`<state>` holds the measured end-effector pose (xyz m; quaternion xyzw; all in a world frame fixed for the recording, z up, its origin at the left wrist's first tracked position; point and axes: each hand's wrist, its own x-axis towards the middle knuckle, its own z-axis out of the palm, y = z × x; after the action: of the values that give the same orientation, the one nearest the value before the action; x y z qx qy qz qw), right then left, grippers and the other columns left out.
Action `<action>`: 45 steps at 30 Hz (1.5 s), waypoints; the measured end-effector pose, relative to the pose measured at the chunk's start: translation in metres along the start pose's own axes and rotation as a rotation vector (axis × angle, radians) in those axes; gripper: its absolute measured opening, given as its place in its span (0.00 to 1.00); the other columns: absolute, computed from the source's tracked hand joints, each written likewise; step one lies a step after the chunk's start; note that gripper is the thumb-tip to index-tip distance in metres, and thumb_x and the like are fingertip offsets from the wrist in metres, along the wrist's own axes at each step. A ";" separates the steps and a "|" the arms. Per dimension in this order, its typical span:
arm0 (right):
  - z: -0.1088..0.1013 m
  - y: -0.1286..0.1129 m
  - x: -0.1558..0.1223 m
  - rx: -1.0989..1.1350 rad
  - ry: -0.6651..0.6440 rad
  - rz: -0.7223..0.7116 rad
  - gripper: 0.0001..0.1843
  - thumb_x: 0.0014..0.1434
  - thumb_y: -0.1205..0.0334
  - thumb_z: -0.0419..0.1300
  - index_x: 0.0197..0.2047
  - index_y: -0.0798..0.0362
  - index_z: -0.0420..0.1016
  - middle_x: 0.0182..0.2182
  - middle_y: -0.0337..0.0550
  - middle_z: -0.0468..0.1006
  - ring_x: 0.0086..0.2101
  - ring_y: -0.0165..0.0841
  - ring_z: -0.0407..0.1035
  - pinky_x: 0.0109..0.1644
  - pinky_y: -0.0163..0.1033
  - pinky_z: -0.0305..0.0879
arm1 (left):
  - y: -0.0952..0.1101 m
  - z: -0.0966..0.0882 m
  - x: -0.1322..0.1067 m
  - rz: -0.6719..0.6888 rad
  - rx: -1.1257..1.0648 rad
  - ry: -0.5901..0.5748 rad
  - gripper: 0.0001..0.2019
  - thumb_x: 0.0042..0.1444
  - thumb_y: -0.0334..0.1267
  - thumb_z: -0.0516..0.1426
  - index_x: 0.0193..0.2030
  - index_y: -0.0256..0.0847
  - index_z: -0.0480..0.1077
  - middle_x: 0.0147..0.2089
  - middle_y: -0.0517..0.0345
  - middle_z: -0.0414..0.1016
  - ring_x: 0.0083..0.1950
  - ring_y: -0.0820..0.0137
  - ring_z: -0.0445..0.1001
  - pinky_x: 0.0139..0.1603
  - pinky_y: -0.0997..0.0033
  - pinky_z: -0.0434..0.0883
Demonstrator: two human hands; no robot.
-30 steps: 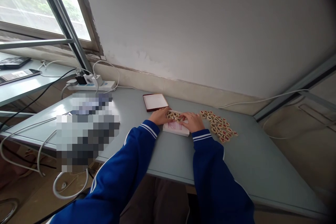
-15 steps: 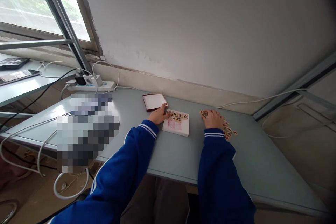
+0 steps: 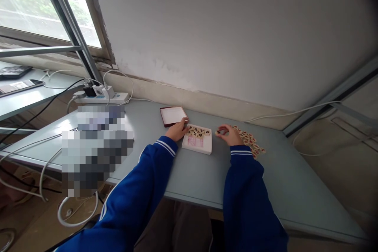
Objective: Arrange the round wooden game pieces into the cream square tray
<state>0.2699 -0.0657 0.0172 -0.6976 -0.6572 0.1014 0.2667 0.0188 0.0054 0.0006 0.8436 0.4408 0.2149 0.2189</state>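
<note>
- The left hand is loosely open, thumb apart from the fingers, resting against the left edge of a shallow white rectangular box.
- The right hand is nearly closed, thumb and fingertips pinching a small pale round game piece just right of the box; its dark mark is too small to read.
- Between the hands, at the box's far end, sit pale tan round pieces with dark characters: four in the far row and three visible in the near one, faces up. Nearer the wearer, the box floor shows reddish-pink line markings.
- To the right of the right hand, and partly hidden by it, a loose cluster of similar round pieces lies on the grey-green tabletop; red characters show on many.
- Just beyond the left hand lies a shallow dark-red tray-like lid with a white inside.
</note>
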 end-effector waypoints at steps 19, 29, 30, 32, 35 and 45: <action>0.007 -0.034 -0.011 -0.304 -0.008 -0.197 0.09 0.54 0.59 0.53 0.28 0.48 0.73 0.37 0.40 0.72 0.39 0.34 0.63 0.43 0.43 0.48 | -0.003 0.004 0.002 0.009 0.115 -0.008 0.17 0.59 0.46 0.42 0.50 0.44 0.59 0.44 0.53 0.71 0.44 0.65 0.70 0.42 0.69 0.65; 0.000 0.018 -0.011 -0.666 0.170 0.344 0.14 0.50 0.62 0.57 0.41 0.55 0.70 0.42 0.53 0.71 0.46 0.45 0.60 0.46 0.51 0.51 | -0.001 0.002 0.000 -0.014 0.122 -0.037 0.25 0.52 0.56 0.47 0.51 0.43 0.59 0.41 0.52 0.71 0.42 0.62 0.70 0.39 0.69 0.65; 0.000 0.018 -0.011 -0.645 0.159 0.346 0.13 0.50 0.62 0.56 0.40 0.54 0.70 0.41 0.52 0.71 0.45 0.45 0.61 0.46 0.51 0.51 | -0.001 0.002 0.000 -0.012 0.118 -0.039 0.25 0.52 0.56 0.47 0.51 0.43 0.59 0.40 0.52 0.71 0.42 0.62 0.70 0.38 0.69 0.65; 0.000 0.017 -0.009 -0.597 0.132 0.341 0.11 0.49 0.61 0.57 0.37 0.53 0.71 0.40 0.49 0.73 0.44 0.44 0.62 0.46 0.51 0.52 | -0.002 0.002 0.001 -0.009 0.106 -0.042 0.25 0.52 0.56 0.47 0.51 0.43 0.59 0.40 0.52 0.71 0.41 0.62 0.70 0.37 0.69 0.65; -0.003 0.010 -0.006 -0.453 0.081 0.290 0.10 0.46 0.57 0.59 0.33 0.51 0.72 0.37 0.45 0.74 0.43 0.44 0.63 0.46 0.51 0.54 | -0.002 0.002 0.001 -0.002 0.093 -0.037 0.24 0.52 0.56 0.47 0.51 0.43 0.60 0.39 0.53 0.71 0.41 0.63 0.70 0.38 0.69 0.64; 0.040 -0.066 -0.011 0.169 -0.129 -0.425 0.10 0.47 0.64 0.58 0.36 0.51 0.70 0.36 0.39 0.73 0.33 0.30 0.66 0.42 0.39 0.61 | -0.007 0.006 0.002 0.021 -0.002 -0.007 0.25 0.54 0.55 0.46 0.52 0.42 0.61 0.39 0.54 0.71 0.41 0.65 0.70 0.39 0.71 0.64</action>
<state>0.1915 -0.0671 0.0148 -0.5107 -0.7942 0.1419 0.2970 0.0184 0.0092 -0.0076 0.8486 0.4311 0.2148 0.2191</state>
